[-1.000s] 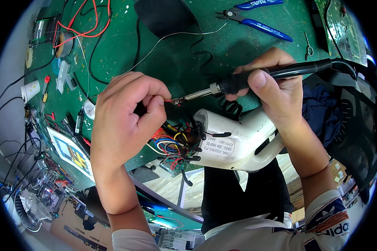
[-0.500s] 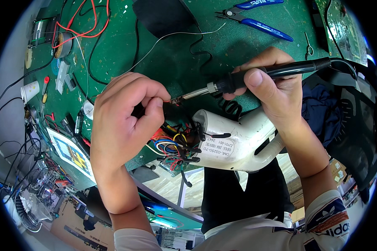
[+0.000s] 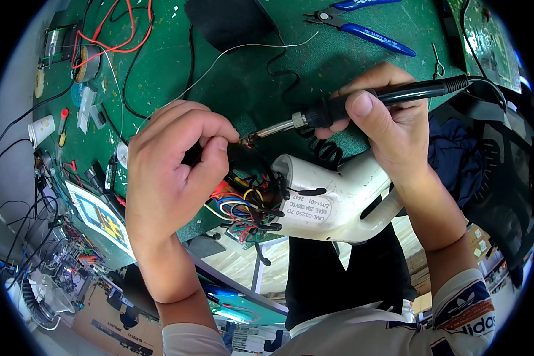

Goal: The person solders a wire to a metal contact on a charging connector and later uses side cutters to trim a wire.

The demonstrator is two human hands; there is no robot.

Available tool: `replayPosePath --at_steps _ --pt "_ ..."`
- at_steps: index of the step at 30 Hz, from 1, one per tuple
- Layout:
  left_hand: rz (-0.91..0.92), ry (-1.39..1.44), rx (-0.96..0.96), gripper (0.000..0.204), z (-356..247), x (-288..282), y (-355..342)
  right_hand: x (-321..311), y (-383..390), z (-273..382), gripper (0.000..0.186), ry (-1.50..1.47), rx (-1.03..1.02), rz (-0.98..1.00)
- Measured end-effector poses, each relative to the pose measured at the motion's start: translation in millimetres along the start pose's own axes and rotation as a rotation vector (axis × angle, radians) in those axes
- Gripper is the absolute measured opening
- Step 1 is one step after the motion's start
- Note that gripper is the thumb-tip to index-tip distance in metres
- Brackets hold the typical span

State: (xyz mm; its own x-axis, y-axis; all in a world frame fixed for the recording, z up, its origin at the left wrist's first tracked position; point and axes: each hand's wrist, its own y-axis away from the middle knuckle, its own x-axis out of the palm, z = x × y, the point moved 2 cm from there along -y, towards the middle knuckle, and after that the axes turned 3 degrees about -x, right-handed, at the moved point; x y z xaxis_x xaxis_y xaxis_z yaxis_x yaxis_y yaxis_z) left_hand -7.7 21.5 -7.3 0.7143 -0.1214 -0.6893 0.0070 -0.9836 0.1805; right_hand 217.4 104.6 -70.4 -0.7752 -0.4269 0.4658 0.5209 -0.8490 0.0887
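Note:
My left hand [image 3: 175,169] is closed in a pinch on a thin red wire [image 3: 237,140], just above a bundle of coloured wires [image 3: 240,202]. My right hand [image 3: 391,136] grips a black soldering iron [image 3: 427,91], its metal tip meeting a small wire joint [image 3: 248,142] beside my left fingertips; whether it touches is too small to tell. Below both hands lies a white moulded housing [image 3: 353,187] with a handle, the wires coming out of its open left end. A long thin pale wire [image 3: 219,57] arches across the green bench mat [image 3: 231,89] behind my left hand.
Blue-handled cutters [image 3: 374,38] lie at the back, beside a black flat object [image 3: 222,24]. At left are red leads [image 3: 118,47], spools [image 3: 88,62], a paper cup [image 3: 41,130] and a screen [image 3: 98,219]. At right are a circuit board [image 3: 486,47] and dark cloth [image 3: 457,148].
Both hands and the soldering iron have shifted slightly up and to the left. The grips are the same, and the iron's tip is still at the joint.

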Motion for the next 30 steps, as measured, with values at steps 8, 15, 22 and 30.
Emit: replayPosePath --at_steps 8,15,22,30 --pt "-0.016 0.030 0.023 0.011 0.2 0.9 0.8 0.9 -0.4 1.6 0.017 0.006 0.022 -0.021" --pt "-0.025 0.052 0.048 0.011 -0.2 -0.2 0.4 0.8 -1.2 2.2 0.016 0.009 0.024 -0.015" --pt "-0.113 0.062 0.058 0.016 0.7 3.5 -1.0 0.2 -1.0 1.3 0.017 -0.004 0.044 -0.026" --pt "-0.051 0.078 0.059 0.014 3.6 0.9 1.8 0.2 -3.6 2.9 0.020 0.009 0.060 -0.057"
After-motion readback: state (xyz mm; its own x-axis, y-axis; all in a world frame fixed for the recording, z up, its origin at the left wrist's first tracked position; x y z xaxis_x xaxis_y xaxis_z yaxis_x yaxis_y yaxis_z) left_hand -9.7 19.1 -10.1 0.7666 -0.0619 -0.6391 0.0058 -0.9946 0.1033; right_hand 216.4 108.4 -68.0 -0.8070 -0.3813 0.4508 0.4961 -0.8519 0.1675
